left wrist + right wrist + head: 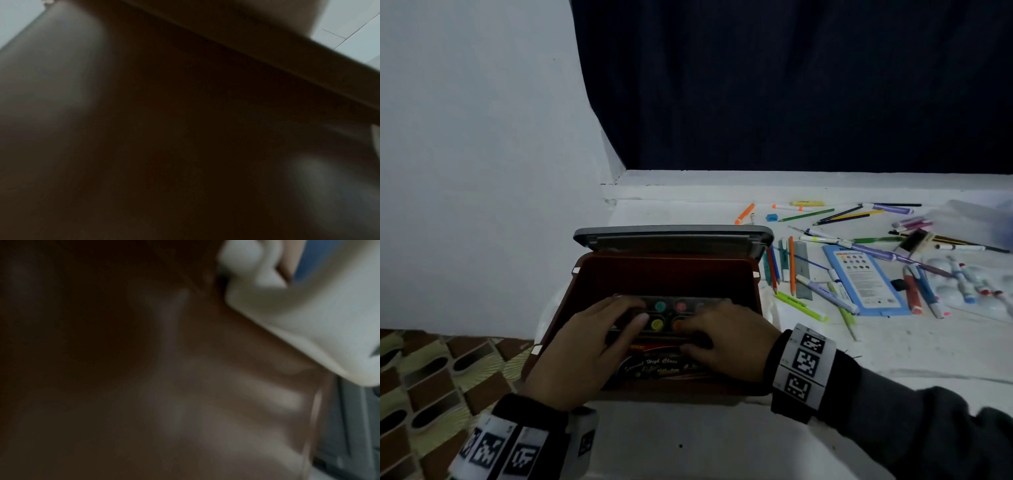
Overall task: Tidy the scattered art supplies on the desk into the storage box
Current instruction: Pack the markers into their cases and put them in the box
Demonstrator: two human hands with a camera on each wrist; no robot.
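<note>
The dark red storage box stands on the white desk with its grey lid tipped back. Inside it a clear-lidded watercolour set with round colour pans lies above a black paint packet with script lettering. My left hand covers the set's left end, fingers bent over its far edge and thumb on top. My right hand holds the right end, thumb at the near edge. Both wrist views are dark and blurred.
Pencils, markers and a green highlighter lie scattered to the right of the box, around a blue card. A white mixing palette and a clear plastic case sit at the far right. Left of the desk are the wall and a patterned floor.
</note>
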